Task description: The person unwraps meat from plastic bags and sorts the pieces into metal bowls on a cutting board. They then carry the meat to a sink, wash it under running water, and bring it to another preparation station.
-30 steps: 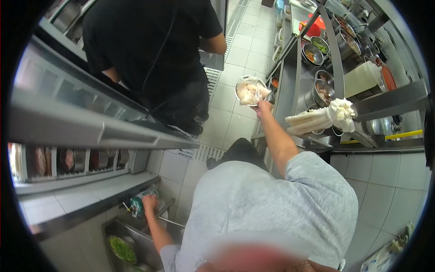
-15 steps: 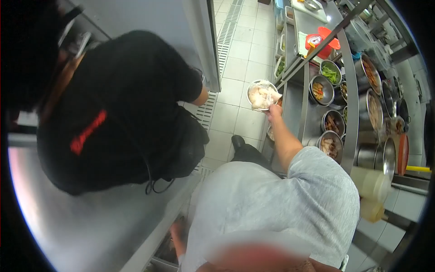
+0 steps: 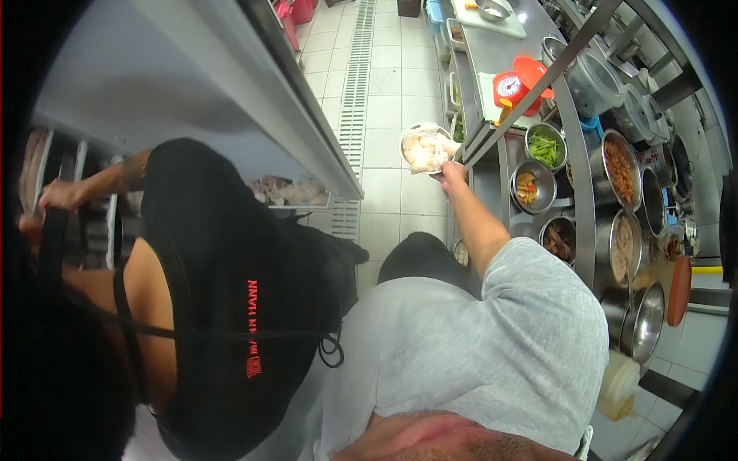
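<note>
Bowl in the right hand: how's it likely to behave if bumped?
The bowl would probably tilt, since the right hand holds it from one side only. Its pale contents are piled high, so some could spill. Their uneven lumps suggest shifting rather than rolling.

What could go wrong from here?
- Bowl could tip: only the right hand shows on it, gripping the near edge.
- Heaped pale food might spill over the rim if jolted.
- Co-worker is bent over close on the left; either could bump the other.
</note>
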